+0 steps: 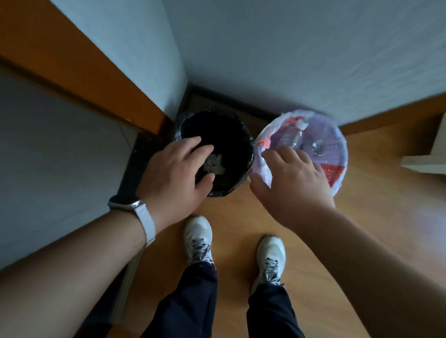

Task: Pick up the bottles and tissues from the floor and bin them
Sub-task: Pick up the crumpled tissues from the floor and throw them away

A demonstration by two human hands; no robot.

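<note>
2 bins (pixel 185 124) — 2 hands (pixel 176 172) above.

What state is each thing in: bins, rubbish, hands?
Black-lined bin: uncovered, tissues inside.
Tissues: crumpled, at its bottom.
White-lined bin: uncovered, bottle inside.
Clear bottle: lying in the white-lined bin.
Left hand: open, empty, over black-lined bin.
Right hand: open, empty, over white-lined bin.
</note>
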